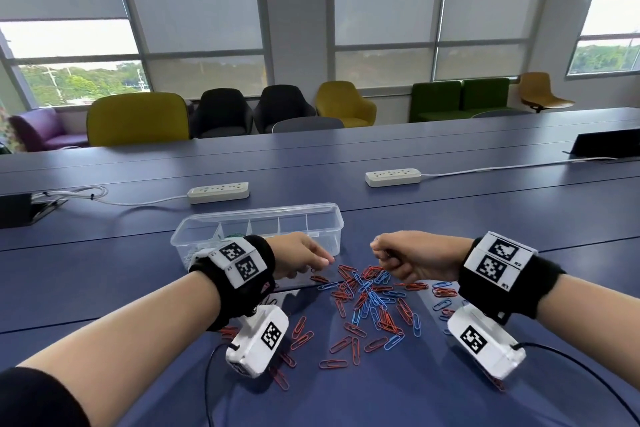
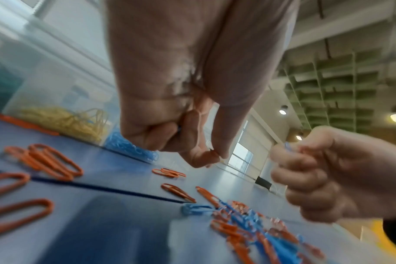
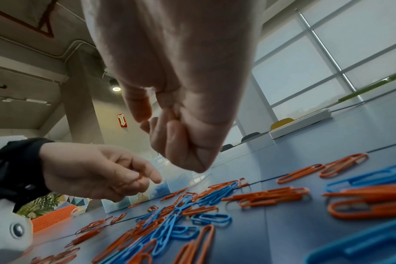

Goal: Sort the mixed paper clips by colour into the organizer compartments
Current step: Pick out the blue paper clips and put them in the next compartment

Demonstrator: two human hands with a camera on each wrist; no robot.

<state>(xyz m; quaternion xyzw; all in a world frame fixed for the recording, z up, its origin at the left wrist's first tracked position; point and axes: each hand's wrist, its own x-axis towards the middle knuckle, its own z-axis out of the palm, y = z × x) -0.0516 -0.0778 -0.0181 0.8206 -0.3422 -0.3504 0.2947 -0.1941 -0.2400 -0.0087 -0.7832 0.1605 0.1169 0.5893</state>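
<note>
The blue clips are being picked out. The left hand is curled round blue clips just in front of the clear organizer; the right hand, a fist over the mixed pile mid-tabletop, pinches a blue clip. Next, probably, comes a drop into the blue compartment, beside the yellow one.

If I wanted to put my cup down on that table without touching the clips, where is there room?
Bare table lies right of the clear organizer, short of the right power strip; also left of the organizer, below the left power strip. It is crowded between the left hand and right hand, where the paper clips lie.
</note>
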